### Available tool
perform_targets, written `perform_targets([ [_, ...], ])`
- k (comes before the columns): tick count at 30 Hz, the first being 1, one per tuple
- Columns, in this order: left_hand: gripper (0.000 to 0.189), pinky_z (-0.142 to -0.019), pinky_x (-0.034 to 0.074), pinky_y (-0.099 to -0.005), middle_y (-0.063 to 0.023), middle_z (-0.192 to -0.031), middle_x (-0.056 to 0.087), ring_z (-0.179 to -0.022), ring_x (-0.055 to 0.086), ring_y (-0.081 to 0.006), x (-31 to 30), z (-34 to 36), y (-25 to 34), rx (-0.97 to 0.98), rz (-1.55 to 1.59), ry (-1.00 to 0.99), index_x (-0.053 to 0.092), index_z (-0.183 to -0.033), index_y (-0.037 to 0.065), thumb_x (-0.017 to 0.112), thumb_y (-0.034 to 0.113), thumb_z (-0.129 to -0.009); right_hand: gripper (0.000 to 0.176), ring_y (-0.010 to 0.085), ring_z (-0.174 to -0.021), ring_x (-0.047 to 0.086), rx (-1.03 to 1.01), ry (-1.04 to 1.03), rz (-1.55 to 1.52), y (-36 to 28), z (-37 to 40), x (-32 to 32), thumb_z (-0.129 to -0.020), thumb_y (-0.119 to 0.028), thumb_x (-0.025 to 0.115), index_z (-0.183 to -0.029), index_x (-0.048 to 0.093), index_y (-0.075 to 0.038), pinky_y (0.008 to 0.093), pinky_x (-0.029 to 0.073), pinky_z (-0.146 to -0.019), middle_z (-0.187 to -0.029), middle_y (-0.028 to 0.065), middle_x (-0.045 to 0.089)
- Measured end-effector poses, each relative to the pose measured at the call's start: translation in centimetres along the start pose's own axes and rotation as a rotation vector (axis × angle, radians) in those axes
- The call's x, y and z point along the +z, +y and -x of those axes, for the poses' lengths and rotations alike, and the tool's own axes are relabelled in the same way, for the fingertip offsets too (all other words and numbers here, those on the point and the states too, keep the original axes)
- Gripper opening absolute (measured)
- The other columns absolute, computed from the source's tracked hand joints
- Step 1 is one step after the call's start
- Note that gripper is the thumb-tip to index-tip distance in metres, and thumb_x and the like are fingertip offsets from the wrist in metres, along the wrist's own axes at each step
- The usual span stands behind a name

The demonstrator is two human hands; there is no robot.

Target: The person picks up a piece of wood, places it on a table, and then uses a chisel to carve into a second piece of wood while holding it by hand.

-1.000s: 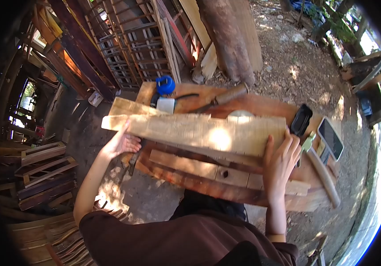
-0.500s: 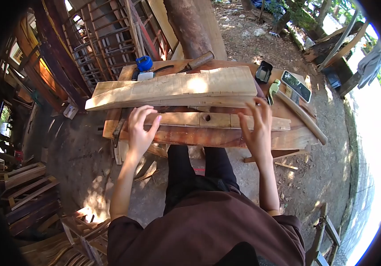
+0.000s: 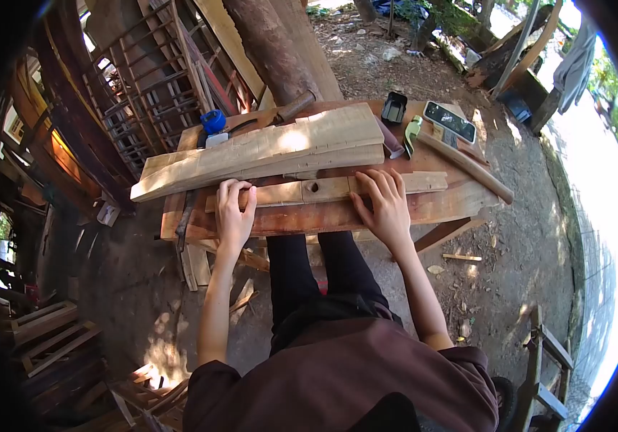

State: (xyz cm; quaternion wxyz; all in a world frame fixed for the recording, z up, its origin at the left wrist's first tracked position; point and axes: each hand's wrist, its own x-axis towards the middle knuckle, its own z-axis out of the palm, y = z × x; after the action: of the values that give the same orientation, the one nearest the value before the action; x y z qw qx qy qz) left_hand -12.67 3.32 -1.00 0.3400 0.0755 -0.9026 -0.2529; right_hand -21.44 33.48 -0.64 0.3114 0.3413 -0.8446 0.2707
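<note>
A narrow wooden bar (image 3: 330, 190) with a round hole near its middle lies along the near side of the table. My left hand (image 3: 235, 216) is closed over the bar's left part, thumb on the near side and fingers bent over the top. Right of the hole, my right hand (image 3: 387, 207) grips the same bar, its fingers reaching over the far edge. Just beyond both hands rests a wide pale wooden board (image 3: 266, 144), tapering toward the left, with another piece beneath it.
On the wooden table (image 3: 294, 219) lie a phone (image 3: 450, 121), a black case (image 3: 394, 107), a green-handled tool (image 3: 412, 133), a long wooden handle (image 3: 471, 167) and a blue tape measure-like object (image 3: 213, 121). A wooden frame (image 3: 543, 360) stands at lower right.
Both hands have come down from hovering over the narrow bar and closed on it. The whole view has shifted, moving the table slightly left in the picture.
</note>
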Motion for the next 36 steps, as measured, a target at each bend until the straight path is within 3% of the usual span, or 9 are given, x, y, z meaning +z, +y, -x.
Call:
perform_targets([
  [6,0.021,-0.090,0.044,-0.0423,-0.0133,-0.104,0.059,-0.101,0.057,-0.0336,-0.2,0.0,-0.2,0.047,-0.019,-0.020,0.065,-0.097,0.004,0.064,0.024,-0.093,0.048,0.0277,-0.112,0.057,0.013,0.005,0.000,-0.4,-0.3,-0.4,-0.083,-0.034,0.074,-0.119,0.061,-0.005,0.0475,0.035,-0.108,-0.113,0.0109,0.061],
  [17,0.026,-0.094,0.042,-0.0434,-0.0134,-0.106,0.059,-0.103,0.056,-0.0329,-0.2,0.2,-0.2,0.087,-0.004,-0.008,0.065,-0.099,0.002,0.064,0.027,-0.094,0.042,0.0289,-0.113,0.056,0.000,-0.011,0.044,-0.4,0.1,-0.3,-0.087,-0.039,0.070,-0.115,0.063,-0.009,0.0449,0.037,-0.106,-0.114,0.0087,0.061],
  [27,0.030,-0.096,0.042,-0.0440,-0.0142,-0.106,0.061,-0.103,0.057,-0.0333,-0.7,0.1,-0.2,0.078,0.082,0.011,0.061,-0.109,0.003,0.066,0.027,-0.091,0.044,0.0302,-0.115,0.056,-0.023,-0.074,0.057,-1.3,-0.9,-0.5,-0.082,-0.031,0.075,-0.117,0.062,-0.006,0.0456,0.038,-0.107,-0.113,0.0106,0.061],
  [36,0.026,-0.095,0.043,-0.0439,-0.0118,-0.104,0.061,-0.102,0.058,-0.0317,-0.9,0.0,-0.3,0.087,0.044,0.027,0.063,-0.103,0.006,0.069,0.025,-0.088,0.047,0.0344,-0.115,0.055,0.010,-0.107,0.088,-1.0,-0.6,0.2,-0.078,-0.025,0.077,-0.117,0.062,-0.003,0.0494,0.035,-0.108,-0.116,0.0147,0.061],
])
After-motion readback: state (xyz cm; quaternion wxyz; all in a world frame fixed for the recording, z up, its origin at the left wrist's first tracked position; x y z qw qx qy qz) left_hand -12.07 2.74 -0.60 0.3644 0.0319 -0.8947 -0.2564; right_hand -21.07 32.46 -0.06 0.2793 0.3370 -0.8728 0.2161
